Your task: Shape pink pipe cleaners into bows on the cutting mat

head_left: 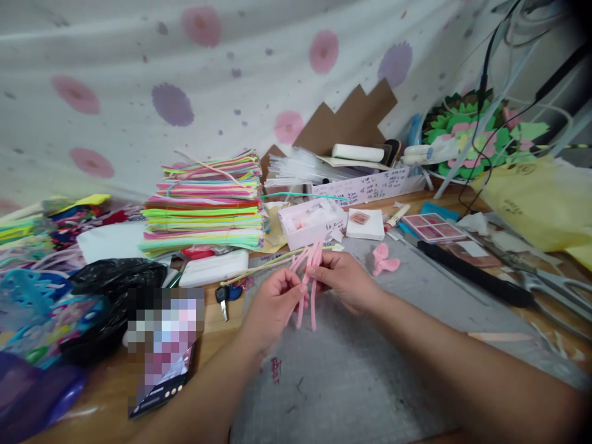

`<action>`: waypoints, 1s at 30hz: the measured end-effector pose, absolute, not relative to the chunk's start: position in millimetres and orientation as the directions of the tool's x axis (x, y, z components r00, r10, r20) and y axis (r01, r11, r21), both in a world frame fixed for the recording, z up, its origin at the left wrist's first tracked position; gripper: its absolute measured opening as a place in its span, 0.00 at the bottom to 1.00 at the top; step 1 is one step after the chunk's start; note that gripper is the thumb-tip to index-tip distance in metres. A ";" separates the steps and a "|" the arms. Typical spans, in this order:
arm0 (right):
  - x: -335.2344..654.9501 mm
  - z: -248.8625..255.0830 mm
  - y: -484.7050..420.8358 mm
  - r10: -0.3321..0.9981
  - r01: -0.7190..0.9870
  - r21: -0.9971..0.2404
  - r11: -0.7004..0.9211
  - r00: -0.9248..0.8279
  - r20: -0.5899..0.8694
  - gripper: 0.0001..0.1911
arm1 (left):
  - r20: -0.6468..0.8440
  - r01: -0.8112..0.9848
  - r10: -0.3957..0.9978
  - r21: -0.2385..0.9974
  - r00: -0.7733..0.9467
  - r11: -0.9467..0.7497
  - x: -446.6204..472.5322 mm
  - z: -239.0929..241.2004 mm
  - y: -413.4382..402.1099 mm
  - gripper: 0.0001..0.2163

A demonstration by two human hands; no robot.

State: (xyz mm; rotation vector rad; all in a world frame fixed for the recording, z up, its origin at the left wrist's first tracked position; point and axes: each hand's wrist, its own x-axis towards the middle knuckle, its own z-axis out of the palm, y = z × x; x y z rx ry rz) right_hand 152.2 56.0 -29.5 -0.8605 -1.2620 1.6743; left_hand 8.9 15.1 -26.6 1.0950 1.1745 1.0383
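My left hand point(274, 302) and my right hand point(345, 279) meet over a grey mat point(351, 364) and both pinch a small bundle of pink pipe cleaners point(309, 280). The stems stick up above the fingers and hang down below them. The fingers of both hands are curled closed round the bundle. A finished pink bow shape point(383, 260) lies on the mat just right of my right hand.
A tall stack of coloured pipe cleaners point(206, 203) stands behind my left hand. A white box point(311, 223), a small white pad point(365, 224) and a pink palette point(432, 227) lie behind. A black bag point(111, 277), a phone point(161, 364), keys point(226, 297), scissors point(546, 280) and yellow bags point(541, 200) surround the mat.
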 end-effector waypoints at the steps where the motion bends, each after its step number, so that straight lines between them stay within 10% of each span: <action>1: 153.0 -28.5 55.9 0.910 -0.212 -0.969 -0.130 -0.413 -0.032 0.14 | -0.175 -0.082 0.977 0.979 0.119 0.185 8.2 -25.6 14.8 0.09; 14: 161.3 -24.1 56.9 0.828 -0.165 -0.984 -0.063 -0.559 0.040 0.14 | -0.280 -0.318 0.948 0.894 0.150 0.315 7.3 -16.1 10.8 0.08; 22: 168.8 -21.2 60.0 0.826 -0.183 -0.977 -0.111 -0.564 0.011 0.12 | -0.099 -0.093 0.988 0.990 0.117 0.110 4.0 -17.8 12.4 0.08; 25: 175.6 -18.3 63.9 0.805 0.134 -0.989 0.069 -0.593 -0.024 0.11 | -0.106 -0.095 0.988 0.989 0.109 0.116 3.5 -17.9 12.7 0.07; 30: 185.5 -6.7 66.9 0.888 0.686 -0.601 0.409 -0.451 0.088 0.12 | -0.137 -0.161 0.988 0.976 0.075 0.147 4.5 -15.4 11.5 0.07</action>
